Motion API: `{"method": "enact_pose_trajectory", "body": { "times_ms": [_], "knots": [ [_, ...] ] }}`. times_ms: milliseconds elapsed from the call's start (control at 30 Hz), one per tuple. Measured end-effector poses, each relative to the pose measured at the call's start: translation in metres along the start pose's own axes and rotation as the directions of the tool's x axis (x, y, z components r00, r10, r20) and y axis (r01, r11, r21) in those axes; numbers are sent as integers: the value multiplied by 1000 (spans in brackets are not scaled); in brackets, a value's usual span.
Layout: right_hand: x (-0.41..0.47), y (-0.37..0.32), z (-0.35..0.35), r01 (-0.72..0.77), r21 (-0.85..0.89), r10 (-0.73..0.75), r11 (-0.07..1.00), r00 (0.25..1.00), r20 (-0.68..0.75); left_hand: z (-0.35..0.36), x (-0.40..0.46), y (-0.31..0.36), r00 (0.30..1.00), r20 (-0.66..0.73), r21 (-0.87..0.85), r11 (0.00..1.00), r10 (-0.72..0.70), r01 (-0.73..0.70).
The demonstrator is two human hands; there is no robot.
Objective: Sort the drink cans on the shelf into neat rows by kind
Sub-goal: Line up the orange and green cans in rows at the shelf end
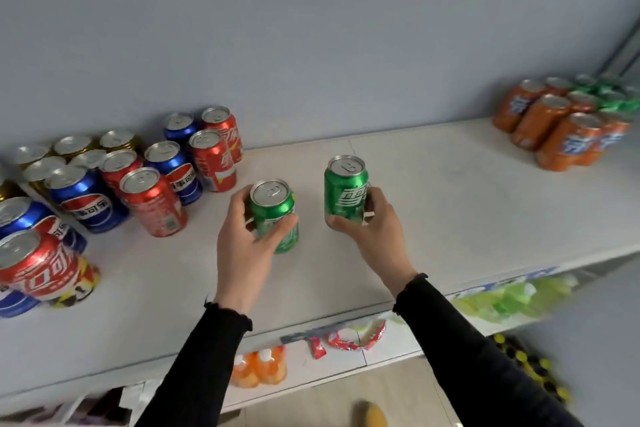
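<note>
The long white laminate shelf [433, 191] is running from about eight o'clock to two o'clock, backed by a plain grey wall [311, 28]. At nine o'clock a mixed cluster of red, blue and gold aluminium drink cans [114, 184] is standing unsorted. Far off at two o'clock a block of orange aluminium cans [550, 125] is sitting in rows, with a group of green cans [609, 94] just behind it against the wall.

Near the centre, both hands are gripping one green cylindrical soda can each. The left hand [246, 239] is wrapping its fingers round the left green can [275, 215], which is leaning slightly, its top tipping toward eleven o'clock. The right hand [372, 229] is clasping the right green can [344, 192], which is standing close to upright, long axis vertical, label facing the camera. Whether either can's base is touching the shelf is hard to tell.

The green group is lying toward two o'clock from both hands, well apart, and the right hand is the nearer one. So the coming move is probably a carry rightward along the shelf, keeping the cans upright.
</note>
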State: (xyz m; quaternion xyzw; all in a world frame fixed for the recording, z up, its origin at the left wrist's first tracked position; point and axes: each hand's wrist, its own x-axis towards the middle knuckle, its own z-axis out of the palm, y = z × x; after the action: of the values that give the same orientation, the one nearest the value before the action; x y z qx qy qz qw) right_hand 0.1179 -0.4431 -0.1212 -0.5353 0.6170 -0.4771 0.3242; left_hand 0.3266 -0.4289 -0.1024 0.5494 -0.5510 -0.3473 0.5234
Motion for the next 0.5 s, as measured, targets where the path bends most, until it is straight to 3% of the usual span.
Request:
{"method": "enact_pose_trajectory", "body": {
  "times_ms": [233, 500],
  "knots": [
    [-25, 49, -123, -57, -39, 46, 998, 969, -243, 123, -20, 35, 963, 251, 10, 995, 97, -103],
    [-27, 117, -288, -89, -40, 69, 995, 935, -347, 296, -60, 84, 917, 381, -19, 992, 119, -121]
  ]
}}
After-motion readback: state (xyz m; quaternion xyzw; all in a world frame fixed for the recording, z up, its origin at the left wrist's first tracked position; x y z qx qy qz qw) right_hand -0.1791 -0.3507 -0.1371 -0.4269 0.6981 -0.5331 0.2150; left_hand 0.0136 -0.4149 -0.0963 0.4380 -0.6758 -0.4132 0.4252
